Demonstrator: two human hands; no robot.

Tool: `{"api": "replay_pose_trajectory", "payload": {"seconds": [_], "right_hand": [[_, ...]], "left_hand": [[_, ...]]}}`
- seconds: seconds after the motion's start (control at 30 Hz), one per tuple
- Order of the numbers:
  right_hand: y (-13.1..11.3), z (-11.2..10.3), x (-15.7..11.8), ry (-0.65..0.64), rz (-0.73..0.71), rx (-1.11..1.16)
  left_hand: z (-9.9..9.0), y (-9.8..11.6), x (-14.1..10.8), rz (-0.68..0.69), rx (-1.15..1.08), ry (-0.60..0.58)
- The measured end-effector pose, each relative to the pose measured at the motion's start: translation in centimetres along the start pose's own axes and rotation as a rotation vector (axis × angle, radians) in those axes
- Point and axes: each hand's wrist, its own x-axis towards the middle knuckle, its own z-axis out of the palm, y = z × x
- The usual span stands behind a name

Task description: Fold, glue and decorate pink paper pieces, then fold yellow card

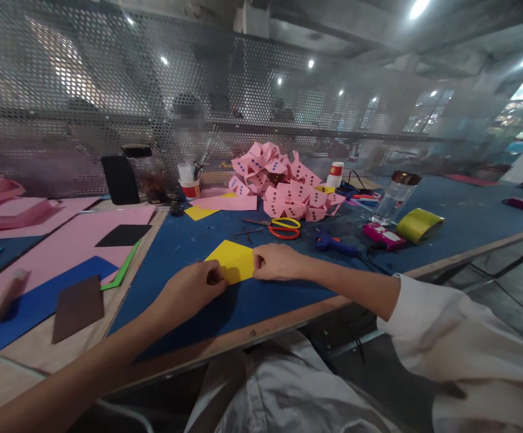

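Observation:
A sheet of yellow paper lies on the blue table top between my hands. My left hand has its fingers curled together at the sheet's near left edge. At the right edge, my right hand pinches the same paper with closed fingers. Just beyond the sheet rest scissors with one yellow and one red handle loop. A blue glue gun lies to the right of my right hand.
A heap of folded pink paper with dark dots stands at the back. A glass bottle, a magenta box and a yellow tape roll are on the right. Coloured sheets, including a brown one, cover the left. A perforated metal screen rises behind.

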Motion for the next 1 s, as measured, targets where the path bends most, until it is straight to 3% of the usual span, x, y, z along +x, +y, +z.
{"api": "replay_pose_trajectory", "payload": {"seconds": [0.23, 0.37, 0.5, 0.67, 1.0], "right_hand": [[3.7, -2.1, -1.7, 0.030, 0.030, 0.048], [3.1, -2.4, -2.2, 0.056, -0.070, 0.094], [1.8, -1.1, -1.6, 0.061, -0.142, 0.091], [1.9, -0.1, -1.1, 0.086, -0.103, 0.074], [3.4, -0.7, -2.2, 0.067, -0.005, 0.094]], "left_hand": [[-0.1, 0.1, -0.1, 0.016, -0.025, -0.001], [0.2, -0.2, 0.1, 0.013, -0.032, -0.005], [0.2, 0.0, 0.0, 0.008, -0.024, 0.011], [0.1, 0.3, -0.2, 0.001, -0.011, 0.009], [0.6, -0.5, 0.0, 0.019, -0.025, 0.001]]}}
